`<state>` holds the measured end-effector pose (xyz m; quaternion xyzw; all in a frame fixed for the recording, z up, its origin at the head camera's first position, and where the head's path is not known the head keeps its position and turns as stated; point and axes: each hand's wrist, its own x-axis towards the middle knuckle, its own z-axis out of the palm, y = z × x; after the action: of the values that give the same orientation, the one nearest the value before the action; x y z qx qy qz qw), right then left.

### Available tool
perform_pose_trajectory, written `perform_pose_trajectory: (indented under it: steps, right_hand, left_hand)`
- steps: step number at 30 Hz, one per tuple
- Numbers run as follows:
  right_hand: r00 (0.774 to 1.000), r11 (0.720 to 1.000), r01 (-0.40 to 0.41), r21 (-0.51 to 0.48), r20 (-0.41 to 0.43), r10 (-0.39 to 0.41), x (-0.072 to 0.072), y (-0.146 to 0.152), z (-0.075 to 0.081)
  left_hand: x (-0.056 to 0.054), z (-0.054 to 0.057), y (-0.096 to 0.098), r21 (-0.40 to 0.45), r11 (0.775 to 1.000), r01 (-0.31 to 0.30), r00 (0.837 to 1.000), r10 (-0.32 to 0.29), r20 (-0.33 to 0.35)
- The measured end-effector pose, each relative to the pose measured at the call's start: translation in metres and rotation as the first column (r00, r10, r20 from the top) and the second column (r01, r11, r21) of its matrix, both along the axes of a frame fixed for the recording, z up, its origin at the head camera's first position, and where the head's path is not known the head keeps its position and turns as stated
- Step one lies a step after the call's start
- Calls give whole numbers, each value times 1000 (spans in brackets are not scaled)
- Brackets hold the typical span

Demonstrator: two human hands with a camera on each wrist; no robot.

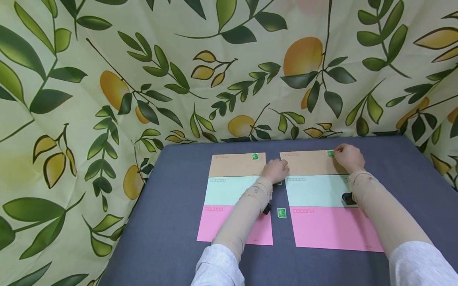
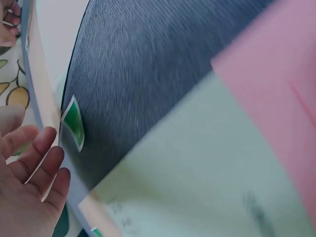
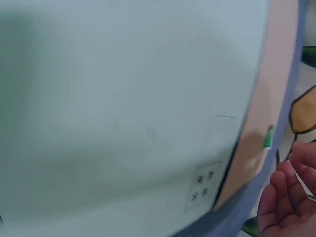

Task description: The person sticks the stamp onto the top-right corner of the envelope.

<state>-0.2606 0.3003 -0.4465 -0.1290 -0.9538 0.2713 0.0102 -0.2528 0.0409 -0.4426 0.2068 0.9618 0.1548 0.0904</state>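
My left hand (image 1: 275, 171) hovers over the gap between two sets of envelopes, its fingers loosely bent and holding nothing in the left wrist view. A green stamp (image 2: 74, 124) lies on the cloth just beyond those fingertips. My right hand (image 1: 350, 157) is at the top right corner of the right tan envelope (image 1: 307, 163), beside a green stamp (image 1: 330, 153) there. In the right wrist view its fingers (image 3: 280, 186) are loosely curled, apart from the stamp (image 3: 268, 137). The left tan envelope (image 1: 232, 166) bears a stamp (image 1: 255, 156) at its upper right.
Below the tan envelopes lie mint envelopes (image 1: 311, 192) and pink envelopes (image 1: 332, 226), overlapping in two columns. Another green stamp (image 1: 282, 213) lies between the columns on the dark table (image 1: 171, 206). A leaf-patterned curtain (image 1: 200, 99) hangs behind the table.
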Motion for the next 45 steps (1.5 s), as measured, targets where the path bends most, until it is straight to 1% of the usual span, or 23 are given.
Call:
perform_pose_trajectory:
  steps: [3, 6, 10, 14, 18, 22, 26, 28, 32, 35, 40, 45]
  right_hand:
    - [1000, 1000, -11, -18, -11, 11, 3, -1, 6]
    - [999, 999, -35, -20, -31, 34, 5, -2, 12]
    - [996, 997, -66, -38, -55, 64, 7, -9, 18]
    - [989, 992, -111, -57, -103, 105, 11, -22, 25]
    - [979, 984, -162, -70, -137, 152, 19, -39, 30]
    - [969, 975, -204, -84, -160, 189, 25, -56, 34]
    - [954, 967, -240, -85, -204, 219, 29, -68, 36]
    - [946, 962, -256, -89, -225, 231, 30, -72, 36]
    - [934, 953, -283, -110, -257, 248, 31, -80, 35]
    - [932, 948, -290, -133, -263, 248, 33, -87, 35]
    - [935, 943, -291, -160, -258, 244, 37, -101, 32]
    - [929, 934, -313, -172, -258, 264, 42, -112, 28]
  left_hand:
    - [0, 7, -8, -10, 1000, 26, 999, -26, -43]
    - [0, 14, -19, 15, 999, 30, 998, -29, -61]
    - [2, 22, -36, 50, 999, 17, 998, -14, -68]
    - [5, 26, -54, 69, 998, 7, 997, -1, -82]
    - [11, 25, -73, 102, 995, -25, 997, 33, -73]
    - [17, 23, -95, 124, 989, -76, 994, 84, -65]
    - [21, 24, -115, 186, 976, -116, 991, 127, -50]
    - [23, 25, -124, 218, 968, -125, 990, 137, -43]
    - [26, 26, -140, 241, 962, -131, 988, 148, -52]
    - [29, 26, -152, 247, 960, -135, 986, 155, -66]
    - [33, 23, -169, 259, 956, -137, 983, 164, -87]
    - [42, 17, -185, 259, 949, -178, 977, 201, -66]
